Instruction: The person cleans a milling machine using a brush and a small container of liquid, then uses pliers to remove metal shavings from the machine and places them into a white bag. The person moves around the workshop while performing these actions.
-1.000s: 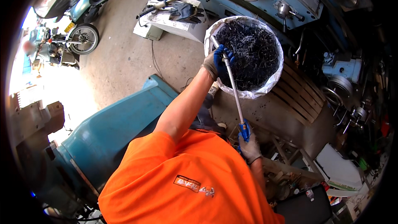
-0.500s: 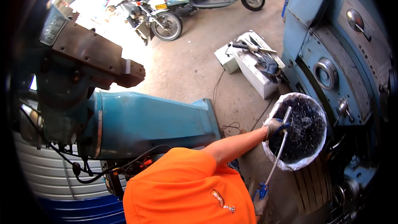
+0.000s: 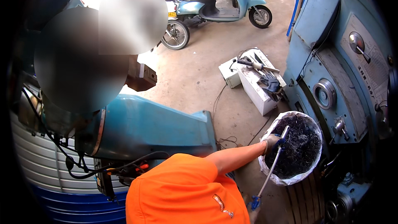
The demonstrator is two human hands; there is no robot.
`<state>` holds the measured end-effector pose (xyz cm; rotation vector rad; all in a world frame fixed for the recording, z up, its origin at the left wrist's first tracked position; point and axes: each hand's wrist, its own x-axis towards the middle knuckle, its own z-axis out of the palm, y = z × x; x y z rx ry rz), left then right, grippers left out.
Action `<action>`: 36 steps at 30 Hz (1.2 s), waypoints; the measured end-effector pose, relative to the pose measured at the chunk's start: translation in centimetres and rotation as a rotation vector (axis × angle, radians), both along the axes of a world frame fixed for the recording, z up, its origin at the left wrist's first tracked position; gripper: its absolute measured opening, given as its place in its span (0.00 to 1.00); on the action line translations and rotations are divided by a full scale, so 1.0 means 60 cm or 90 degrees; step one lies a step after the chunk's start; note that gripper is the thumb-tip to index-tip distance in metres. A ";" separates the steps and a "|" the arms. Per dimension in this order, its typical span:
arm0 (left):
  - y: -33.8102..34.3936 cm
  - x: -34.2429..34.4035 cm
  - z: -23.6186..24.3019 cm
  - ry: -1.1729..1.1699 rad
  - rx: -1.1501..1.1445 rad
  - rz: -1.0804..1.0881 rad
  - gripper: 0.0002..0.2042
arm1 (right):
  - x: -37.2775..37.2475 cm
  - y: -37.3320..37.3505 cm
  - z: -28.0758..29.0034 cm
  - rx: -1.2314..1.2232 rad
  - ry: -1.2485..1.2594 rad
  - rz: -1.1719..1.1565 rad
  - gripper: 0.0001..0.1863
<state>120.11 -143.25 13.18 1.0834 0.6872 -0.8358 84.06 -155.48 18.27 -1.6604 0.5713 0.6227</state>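
A machine workshop — blue machine tool (image 3: 338, 74) (handwheel (image 3: 324, 94), lever (image 3: 339, 126)), dark curly shavings (image 3: 300, 151).

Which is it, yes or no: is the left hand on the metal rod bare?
No, the left hand wears a grey glove with blue fingers where it holds the metal rod.

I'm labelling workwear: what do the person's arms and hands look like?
The left hand wears a greyish glove with blue on the fingers; the forearm is bare below a short orange sleeve. Blue shows at the right hand too, but details there are too small to tell.
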 end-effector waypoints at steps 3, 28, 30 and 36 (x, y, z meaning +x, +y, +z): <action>0.012 -0.008 -0.011 0.067 -0.189 0.122 0.04 | -0.006 -0.004 0.000 0.006 0.000 0.001 0.27; -0.005 -0.003 -0.034 0.001 -0.239 0.145 0.21 | 0.059 0.074 0.174 -0.179 0.043 -0.040 0.31; -0.009 -0.005 -0.036 -0.003 -0.235 0.149 0.21 | 0.071 0.074 0.188 -0.189 0.081 -0.032 0.30; -0.011 -0.006 -0.062 0.004 -0.208 0.147 0.19 | 0.078 0.066 0.160 -0.187 0.112 -0.019 0.29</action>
